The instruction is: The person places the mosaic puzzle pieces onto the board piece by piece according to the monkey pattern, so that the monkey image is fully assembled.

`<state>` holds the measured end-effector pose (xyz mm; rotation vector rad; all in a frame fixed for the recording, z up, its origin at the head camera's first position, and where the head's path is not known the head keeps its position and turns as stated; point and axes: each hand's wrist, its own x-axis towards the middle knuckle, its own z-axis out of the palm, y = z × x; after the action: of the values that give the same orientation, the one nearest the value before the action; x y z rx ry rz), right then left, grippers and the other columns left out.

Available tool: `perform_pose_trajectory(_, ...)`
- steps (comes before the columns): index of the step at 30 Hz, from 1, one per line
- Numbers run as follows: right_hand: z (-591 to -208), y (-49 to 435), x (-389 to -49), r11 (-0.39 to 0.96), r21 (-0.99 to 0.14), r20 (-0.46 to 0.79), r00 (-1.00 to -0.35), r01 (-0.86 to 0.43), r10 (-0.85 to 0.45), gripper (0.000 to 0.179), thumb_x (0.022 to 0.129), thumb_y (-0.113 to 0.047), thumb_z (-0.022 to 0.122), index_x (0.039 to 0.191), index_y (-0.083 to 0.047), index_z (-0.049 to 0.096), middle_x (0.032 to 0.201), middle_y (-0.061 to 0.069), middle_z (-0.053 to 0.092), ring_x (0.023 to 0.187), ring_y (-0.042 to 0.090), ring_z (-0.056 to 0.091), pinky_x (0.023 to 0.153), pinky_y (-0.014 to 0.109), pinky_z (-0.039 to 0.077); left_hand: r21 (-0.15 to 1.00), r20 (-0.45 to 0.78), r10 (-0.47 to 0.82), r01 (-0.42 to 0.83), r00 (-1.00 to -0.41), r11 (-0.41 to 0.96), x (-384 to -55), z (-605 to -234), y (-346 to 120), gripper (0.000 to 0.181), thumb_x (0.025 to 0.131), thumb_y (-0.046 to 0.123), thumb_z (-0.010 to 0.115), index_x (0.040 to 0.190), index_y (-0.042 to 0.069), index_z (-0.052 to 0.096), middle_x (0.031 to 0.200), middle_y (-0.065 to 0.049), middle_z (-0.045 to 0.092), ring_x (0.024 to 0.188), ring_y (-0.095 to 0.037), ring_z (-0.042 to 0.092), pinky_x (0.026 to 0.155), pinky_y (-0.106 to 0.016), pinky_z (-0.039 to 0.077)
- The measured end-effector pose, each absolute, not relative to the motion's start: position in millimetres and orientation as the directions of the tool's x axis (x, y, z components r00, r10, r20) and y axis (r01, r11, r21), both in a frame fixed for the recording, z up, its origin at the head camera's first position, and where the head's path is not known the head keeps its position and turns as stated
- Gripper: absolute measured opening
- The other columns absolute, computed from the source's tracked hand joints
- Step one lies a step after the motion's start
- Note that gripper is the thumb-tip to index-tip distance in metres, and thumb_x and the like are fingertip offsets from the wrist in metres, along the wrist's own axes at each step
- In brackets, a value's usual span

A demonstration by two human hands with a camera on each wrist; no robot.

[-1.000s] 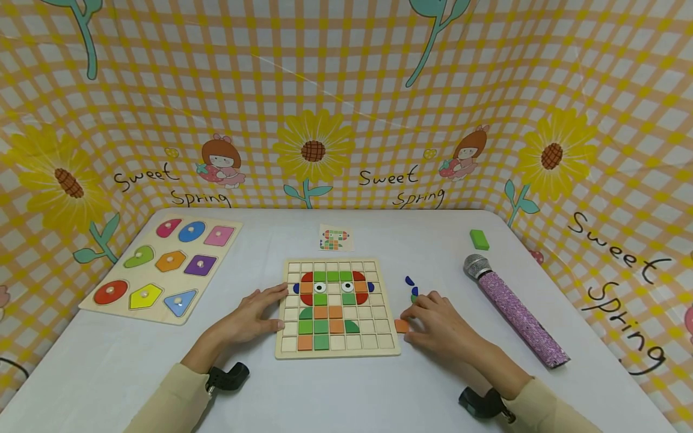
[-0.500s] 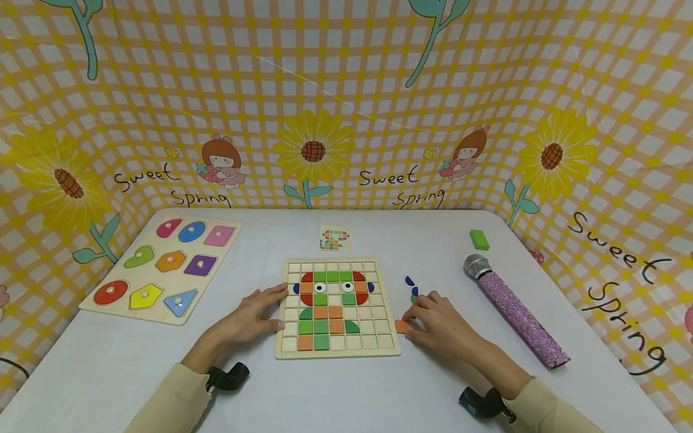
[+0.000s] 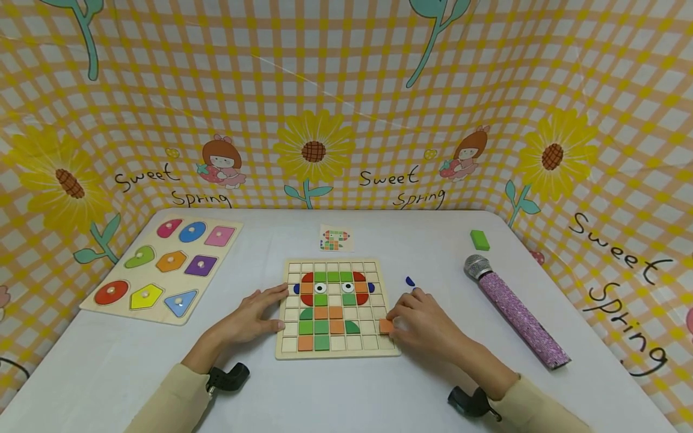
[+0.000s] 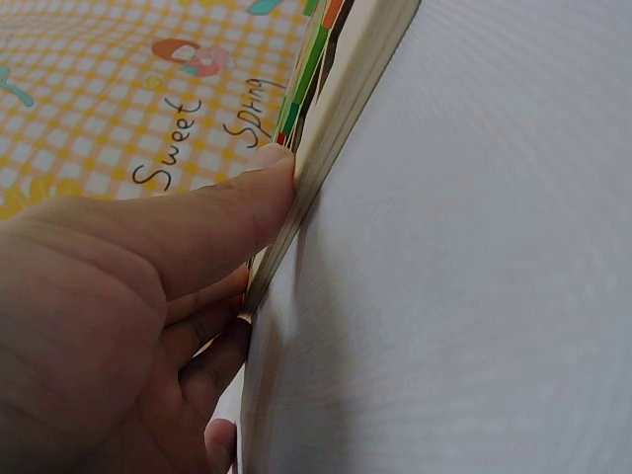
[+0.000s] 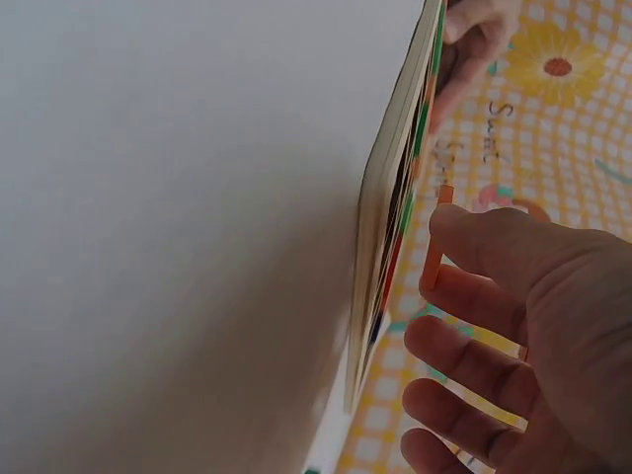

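A wooden grid board [image 3: 373,343] lies at the middle of the table, bearing red, orange, green and blue tiles and two eye discs. Along its left edge rests my left hand [image 3: 249,316], thumb and fingertips touching the side; the left wrist view shows the thumb [image 4: 232,212] against the rim. My right hand [image 3: 422,322] pinches a square orange tile [image 3: 385,326] between thumb and index finger, above the board's right edge. In the right wrist view the tile [image 5: 434,259] stands apart from the board's surface, and the other fingers are spread below.
A blue half-round piece [image 3: 409,281] lies beyond my right hand, which hides other pieces. A small pattern card [image 3: 337,238] sits behind the board. To the left is a knobbed shape puzzle [image 3: 162,282]; to the right, a glittery microphone [image 3: 520,316] and a green block [image 3: 479,240].
My right hand has lifted the orange tile from the table and carried it left, over the board's right edge. The left hand stays where it was.
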<state>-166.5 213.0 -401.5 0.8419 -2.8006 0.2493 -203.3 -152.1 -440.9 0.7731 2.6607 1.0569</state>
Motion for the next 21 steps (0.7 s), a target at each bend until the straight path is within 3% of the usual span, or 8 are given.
perform_pose_trajectory(12, -403, 163, -164, 0.724, -0.122, 0.187, -0.732, -0.679, -0.655, 0.020, 0.078, -0.034, 0.074, 0.092, -0.020, 0.072, 0.095, -0.006, 0.061, 0.094, 0.013, 0.044, 0.082, 0.034, 0.042, 0.685, 0.015, 0.527, 0.393, -0.850, 0.614, -202, -440, -153, 0.068, 0.086, 0.022, 0.067, 0.144, 0.001, 0.037, 0.155, -0.014, 0.027, 0.145, -0.036, 0.021, 0.118, -0.058, 0.007)
perform_pose_trajectory(21, -404, 141, -163, 0.718, -0.087, 0.156, -0.721, -0.691, -0.675, 0.021, 0.079, -0.036, 0.073, 0.094, -0.021, 0.072, 0.095, -0.007, 0.061, 0.093, 0.013, 0.042, 0.080, 0.030, 0.039, 0.683, 0.022, 0.528, 0.399, -0.849, 0.612, -202, -439, -152, 0.068, 0.086, 0.022, 0.067, 0.143, 0.001, 0.037, 0.155, -0.014, 0.028, 0.145, -0.036, 0.021, 0.117, -0.059, 0.007)
